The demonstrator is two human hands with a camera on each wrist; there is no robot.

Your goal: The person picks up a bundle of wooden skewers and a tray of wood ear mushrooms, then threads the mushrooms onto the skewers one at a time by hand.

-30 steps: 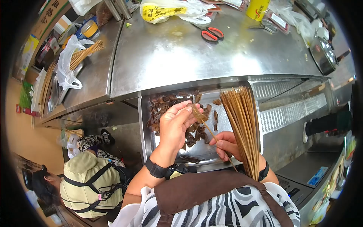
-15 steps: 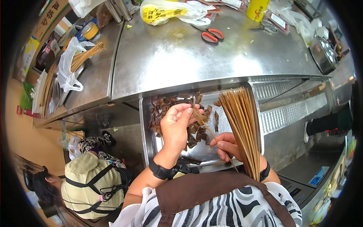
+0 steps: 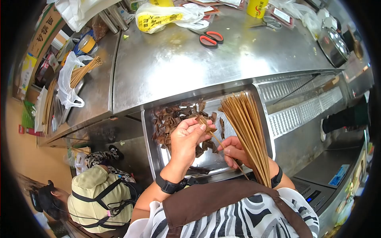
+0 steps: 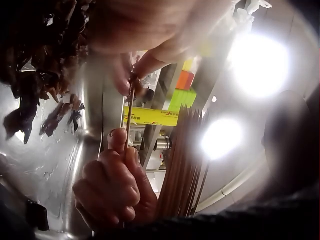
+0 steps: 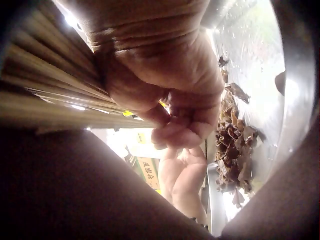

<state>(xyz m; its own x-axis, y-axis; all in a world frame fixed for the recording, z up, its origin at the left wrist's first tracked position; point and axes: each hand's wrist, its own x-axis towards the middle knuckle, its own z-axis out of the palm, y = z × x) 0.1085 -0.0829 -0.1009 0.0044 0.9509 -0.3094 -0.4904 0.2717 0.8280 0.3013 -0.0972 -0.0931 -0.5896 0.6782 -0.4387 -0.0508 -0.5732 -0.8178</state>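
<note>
One stick is underway above the tray: the right hand pinches its shaft, the left hand pinches a brown piece at its tip; loose pieces and bundled sticks appear unworked.

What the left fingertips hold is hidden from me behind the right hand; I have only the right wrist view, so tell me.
Observer: In the head view, the left hand pinches a brown piece at one end of a thin stick.
Operator: Now report where the rest of that stick goes.
Observer: The left wrist view shows it running down into the right hand, which pinches it between finger and thumb.
Operator: Last, list any cutting tool out of my sight.
Observer: Red-and-black-handled scissors and a grey-handled pair lie on the metal counter in the head view.
</note>
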